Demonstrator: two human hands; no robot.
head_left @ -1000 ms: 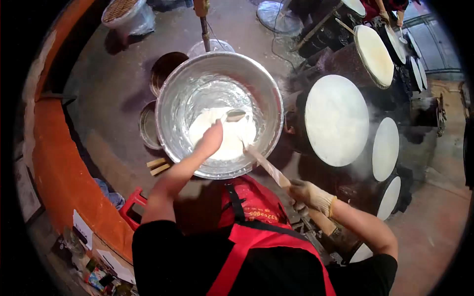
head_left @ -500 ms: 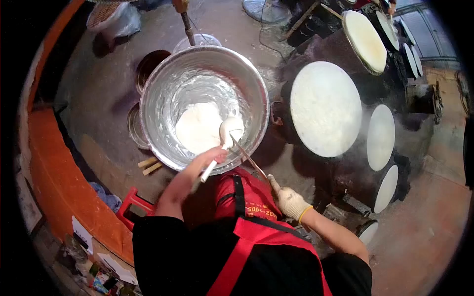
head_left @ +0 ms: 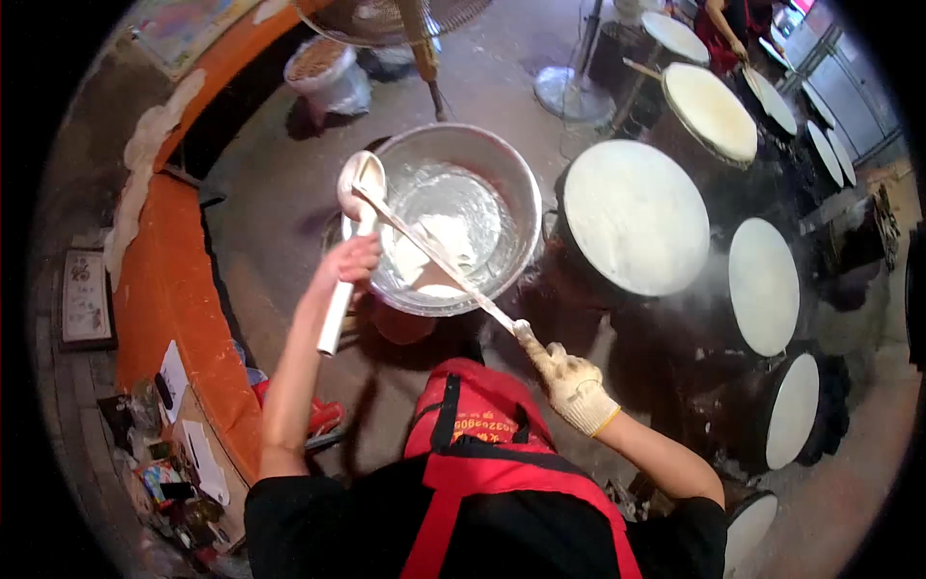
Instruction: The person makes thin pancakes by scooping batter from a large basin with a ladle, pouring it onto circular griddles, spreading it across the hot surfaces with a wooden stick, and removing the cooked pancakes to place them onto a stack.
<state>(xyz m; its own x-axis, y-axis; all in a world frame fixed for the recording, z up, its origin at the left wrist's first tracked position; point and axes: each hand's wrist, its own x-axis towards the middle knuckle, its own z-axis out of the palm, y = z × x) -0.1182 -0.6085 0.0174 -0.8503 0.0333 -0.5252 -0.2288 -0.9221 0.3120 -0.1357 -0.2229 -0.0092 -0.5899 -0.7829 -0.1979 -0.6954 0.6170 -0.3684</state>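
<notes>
My bare left hand [head_left: 355, 261] is closed around the white handle of a ladle [head_left: 362, 183], whose bowl is raised at the left rim of a large metal basin [head_left: 526, 207]. White batter [head_left: 439, 241] lies in the bottom of the basin. In a pale knitted glove, my right hand [head_left: 574, 381] grips the near end of a long thin stick [head_left: 449, 268]. The stick crosses above the basin, and its far tip touches or overlaps the ladle bowl.
Several round white-topped griddles [head_left: 637, 217] stand to the right. At the upper right a co-worker's hand [head_left: 739, 48] is near another griddle. A fan [head_left: 386, 21] is at the top, an orange-covered counter [head_left: 174, 289] at the left and a red stool [head_left: 325, 417] at the lower left.
My left hand has lifted the ladle up and left from inside the basin to its left rim. The stick's tip has moved with it, and the view has shifted.
</notes>
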